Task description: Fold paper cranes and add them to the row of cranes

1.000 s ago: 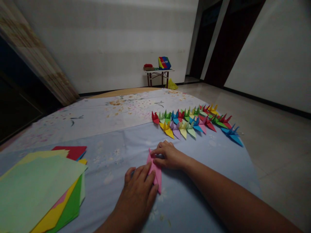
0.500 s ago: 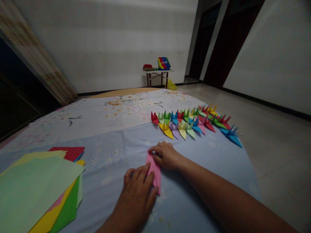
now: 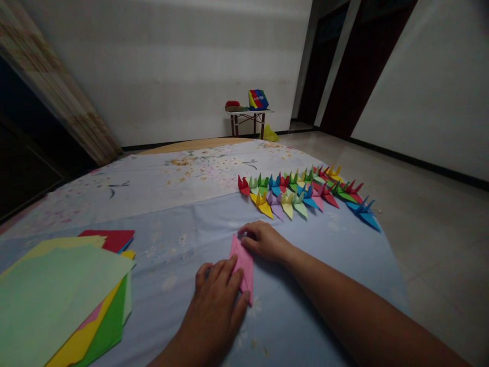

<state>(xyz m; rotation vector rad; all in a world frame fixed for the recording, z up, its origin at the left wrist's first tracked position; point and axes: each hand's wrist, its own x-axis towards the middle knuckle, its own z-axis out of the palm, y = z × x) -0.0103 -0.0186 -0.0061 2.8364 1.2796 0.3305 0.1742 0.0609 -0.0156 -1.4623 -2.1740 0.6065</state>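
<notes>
A narrow, diamond-shaped piece of folded pink origami paper (image 3: 245, 265) lies on the pale blue cloth in front of me. My left hand (image 3: 216, 298) holds it down from the left, with fingertips on its lower half and the thumb near its bottom point. At its upper right edge, my right hand (image 3: 265, 242) has thumb and index finger curved and slightly apart, with the thumb at the paper's edge. Beyond the hands, several finished paper cranes (image 3: 286, 203) in many colours stand in rows.
To the left lies a stack of coloured paper sheets (image 3: 64, 290), pale green on top. A floral tablecloth (image 3: 191, 171) covers the table's far part. Across the room, a small table (image 3: 250, 112) stands by the wall, bearing a multicoloured box (image 3: 258, 100).
My right hand has shifted slightly right, off the paper's top point, and its index finger and thumb have parted. My left hand stays in place on the paper.
</notes>
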